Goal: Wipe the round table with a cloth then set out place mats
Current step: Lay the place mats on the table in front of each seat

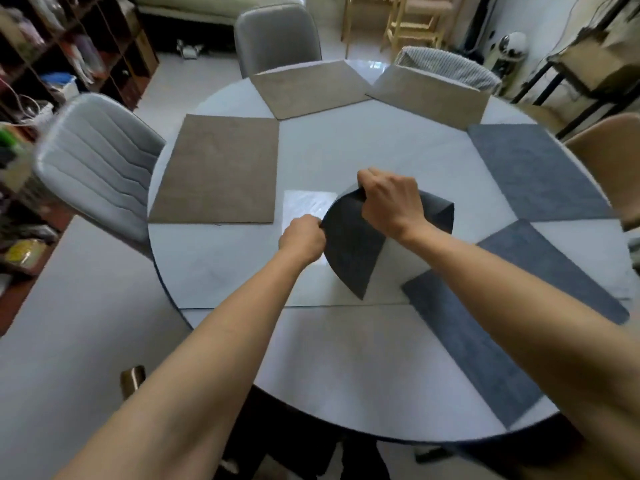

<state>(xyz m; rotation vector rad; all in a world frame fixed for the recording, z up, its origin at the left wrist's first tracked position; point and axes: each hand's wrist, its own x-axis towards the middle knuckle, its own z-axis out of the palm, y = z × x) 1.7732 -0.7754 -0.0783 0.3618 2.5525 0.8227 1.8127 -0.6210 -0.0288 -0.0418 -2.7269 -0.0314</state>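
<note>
Two hands hold one dark grey place mat [353,247] above the middle of the round table [346,358], and the mat is bent into a curve, so that its far part folds out of sight behind the right hand [389,202]. Only its lower corner hangs clear, pointing down toward the table top; whether that corner touches the surface cannot be told. The right hand grips the mat's upper edge with fingers curled over it, knuckles up, the fingertips hidden behind the fabric. The left hand [303,239] pinches the mat's left edge, its fingers closed tight and mostly hidden by the back of the hand. Both forearms reach in from the near edge, bare, and are cut off at the bottom of the view.

Just right of the held mat lie two more dark grey mats, one [485,327] under the right forearm and partly covered by it, another [533,174] further back by the right rim. Three beige mats lie flat round the far side: one [218,171] at the left, one [308,88] at the far rim, one [429,98] beside it. Grey chairs [93,164] stand at the left and far side; the shelves at the left are blurred.
</note>
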